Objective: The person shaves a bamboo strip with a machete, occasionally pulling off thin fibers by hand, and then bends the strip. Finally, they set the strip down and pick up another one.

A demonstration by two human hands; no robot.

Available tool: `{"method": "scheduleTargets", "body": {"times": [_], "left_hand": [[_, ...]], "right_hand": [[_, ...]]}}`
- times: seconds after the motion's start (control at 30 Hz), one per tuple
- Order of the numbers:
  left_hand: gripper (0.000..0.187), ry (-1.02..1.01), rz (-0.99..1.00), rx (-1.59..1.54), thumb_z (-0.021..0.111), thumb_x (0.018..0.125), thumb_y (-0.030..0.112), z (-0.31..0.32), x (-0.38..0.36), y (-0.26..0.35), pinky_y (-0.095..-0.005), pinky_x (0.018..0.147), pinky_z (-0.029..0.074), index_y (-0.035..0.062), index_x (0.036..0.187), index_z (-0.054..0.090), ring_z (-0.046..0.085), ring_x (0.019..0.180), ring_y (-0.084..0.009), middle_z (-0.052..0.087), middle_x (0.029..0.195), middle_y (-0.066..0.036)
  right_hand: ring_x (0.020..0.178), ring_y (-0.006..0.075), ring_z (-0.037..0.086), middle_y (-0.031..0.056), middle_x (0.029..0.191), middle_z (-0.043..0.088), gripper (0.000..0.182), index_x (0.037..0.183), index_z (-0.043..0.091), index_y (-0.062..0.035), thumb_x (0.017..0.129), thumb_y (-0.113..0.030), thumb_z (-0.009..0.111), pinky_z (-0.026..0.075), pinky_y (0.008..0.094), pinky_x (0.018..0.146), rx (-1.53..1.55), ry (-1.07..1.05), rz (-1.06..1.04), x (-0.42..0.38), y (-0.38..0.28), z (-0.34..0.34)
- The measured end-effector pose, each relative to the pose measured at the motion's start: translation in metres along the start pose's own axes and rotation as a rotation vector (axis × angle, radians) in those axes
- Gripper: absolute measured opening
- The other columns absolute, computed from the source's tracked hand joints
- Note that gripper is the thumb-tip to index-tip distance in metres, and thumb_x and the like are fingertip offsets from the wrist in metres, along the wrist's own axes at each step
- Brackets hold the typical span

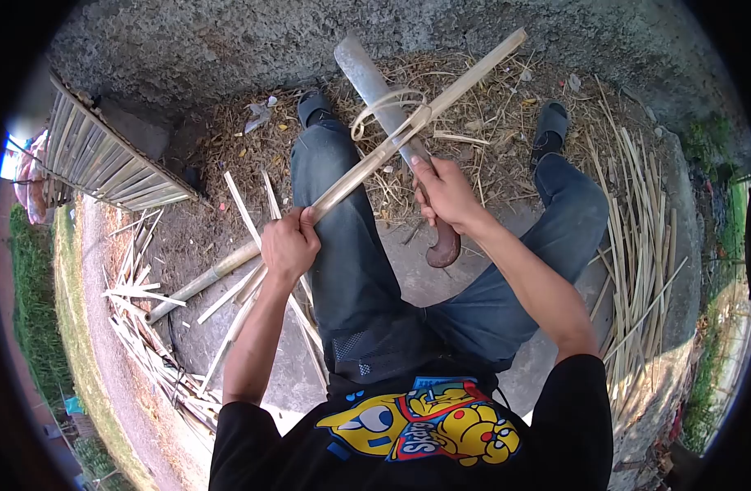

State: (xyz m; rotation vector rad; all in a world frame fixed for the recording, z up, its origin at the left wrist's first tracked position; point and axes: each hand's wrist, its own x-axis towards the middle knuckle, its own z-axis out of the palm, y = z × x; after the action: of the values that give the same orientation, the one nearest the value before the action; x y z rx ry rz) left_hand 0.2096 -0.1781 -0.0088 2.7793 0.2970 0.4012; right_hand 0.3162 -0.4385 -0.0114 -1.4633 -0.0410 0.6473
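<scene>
A long split bamboo piece runs diagonally across my left knee, from the lower left up to the upper right. My left hand is closed around it near the middle. In my right hand is a machete, gripped where its blade meets the curved brown handle. The broad blade points up and away, crossing the bamboo just beyond my right fingers. At that crossing a thin bamboo shaving curls up in a loop.
Loose bamboo strips lie in a heap on the right, with more strips on the left. A slatted bamboo panel leans at the upper left. Shavings and dry litter cover the ground before a rough concrete wall.
</scene>
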Motion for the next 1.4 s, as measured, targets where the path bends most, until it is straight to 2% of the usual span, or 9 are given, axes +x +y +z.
{"method": "scheduleTargets", "body": {"times": [0.3, 0.63, 0.8, 0.9, 0.93, 1.1, 1.23, 1.33, 1.4], "left_hand": [[0.038, 0.004, -0.033, -0.027, 0.054, 0.102, 0.033, 0.004, -0.003, -0.007, -0.0527, 0.058, 0.049, 0.0059, 0.079, 0.068, 0.064, 0.061, -0.0451, 0.064, 0.063, -0.022], [0.037, 0.734, 0.05, -0.766, 0.043, 0.111, 0.031, -0.095, 0.136, -0.01, -0.0245, 0.06, 0.047, 0.0013, 0.098, 0.062, 0.061, 0.069, -0.0081, 0.067, 0.078, -0.005], [0.034, 0.523, 0.253, -1.1, 0.042, 0.11, 0.023, -0.117, 0.161, 0.115, -0.0317, 0.076, 0.063, -0.0051, 0.111, 0.059, 0.073, 0.092, -0.0207, 0.074, 0.102, -0.015], [0.034, 0.478, 0.164, -1.217, 0.046, 0.109, 0.023, -0.059, 0.137, 0.152, -0.0278, 0.069, 0.06, -0.006, 0.106, 0.064, 0.072, 0.079, -0.0154, 0.075, 0.093, -0.012], [0.036, 0.43, 0.092, -1.261, 0.048, 0.108, 0.024, -0.041, 0.126, 0.154, -0.0274, 0.065, 0.058, -0.0059, 0.105, 0.066, 0.07, 0.074, -0.0131, 0.075, 0.091, -0.011], [0.034, 0.286, -0.085, -1.206, 0.053, 0.106, 0.024, 0.008, 0.076, 0.161, -0.0304, 0.054, 0.049, 0.0003, 0.102, 0.076, 0.062, 0.059, -0.0099, 0.074, 0.076, -0.008], [0.028, 0.269, -0.021, -1.017, 0.056, 0.102, 0.021, 0.036, 0.079, 0.146, -0.0385, 0.056, 0.048, -0.0007, 0.102, 0.074, 0.065, 0.058, -0.0217, 0.07, 0.072, -0.013], [0.028, 0.075, 0.011, -0.882, 0.057, 0.102, 0.02, 0.032, 0.078, 0.132, -0.0355, 0.059, 0.049, -0.0033, 0.104, 0.072, 0.066, 0.062, -0.0194, 0.071, 0.076, -0.015], [0.03, -0.005, 0.259, -0.868, 0.06, 0.101, 0.02, 0.031, 0.078, 0.114, -0.0321, 0.066, 0.052, -0.005, 0.115, 0.069, 0.069, 0.075, -0.015, 0.072, 0.082, -0.017]], "right_hand": [[0.042, 0.0082, 0.044, 0.0002, 0.067, 0.051, 0.04, 0.093, 0.051, -0.0086, 0.105, -0.047, 0.051, 0.04, 0.0262, 0.038, 0.603, -0.361, 0.265, 0.008, -0.022, -0.015], [0.047, 0.0116, 0.056, 0.0036, 0.069, 0.058, 0.019, 0.097, 0.055, -0.0049, 0.095, -0.014, 0.071, 0.045, 0.0278, 0.041, 0.317, 0.115, -0.729, -0.024, -0.13, -0.008], [0.123, 0.0233, 0.06, 0.0196, 0.134, 0.058, 0.037, 0.122, 0.057, 0.0044, 0.093, -0.013, 0.073, 0.064, 0.0302, 0.063, 0.224, 0.164, -0.808, -0.028, -0.157, 0.017], [0.109, 0.0197, 0.066, 0.0173, 0.132, 0.059, 0.041, 0.124, 0.057, 0.0058, 0.091, -0.012, 0.076, 0.064, 0.0296, 0.065, 0.036, 0.218, -0.815, -0.023, -0.155, 0.019], [0.068, 0.0097, 0.063, 0.0018, 0.08, 0.061, 0.028, 0.091, 0.059, -0.0018, 0.088, -0.018, 0.081, 0.057, 0.0277, 0.058, 0.03, 0.272, -0.865, -0.016, -0.147, 0.02], [0.08, 0.018, 0.068, 0.0054, 0.081, 0.064, 0.031, 0.083, 0.062, -0.0026, 0.081, -0.022, 0.086, 0.053, 0.035, 0.07, -0.469, 0.387, -0.807, 0.002, -0.111, -0.01], [0.084, 0.0184, 0.069, 0.0123, 0.099, 0.073, 0.024, 0.086, 0.072, -0.0022, 0.079, -0.02, 0.086, 0.052, 0.0337, 0.072, -1.076, 0.486, -1.199, 0.02, -0.081, -0.025], [0.067, 0.0134, 0.066, 0.0068, 0.08, 0.072, 0.027, 0.092, 0.074, 0.0003, 0.08, -0.02, 0.087, 0.051, 0.0322, 0.062, -0.502, 0.178, -0.579, 0.046, -0.044, -0.036], [0.065, 0.0121, 0.064, 0.005, 0.076, 0.071, 0.028, 0.092, 0.073, 0.001, 0.081, -0.02, 0.087, 0.05, 0.0313, 0.06, -0.49, 0.165, -0.556, 0.05, -0.028, -0.039]]}}
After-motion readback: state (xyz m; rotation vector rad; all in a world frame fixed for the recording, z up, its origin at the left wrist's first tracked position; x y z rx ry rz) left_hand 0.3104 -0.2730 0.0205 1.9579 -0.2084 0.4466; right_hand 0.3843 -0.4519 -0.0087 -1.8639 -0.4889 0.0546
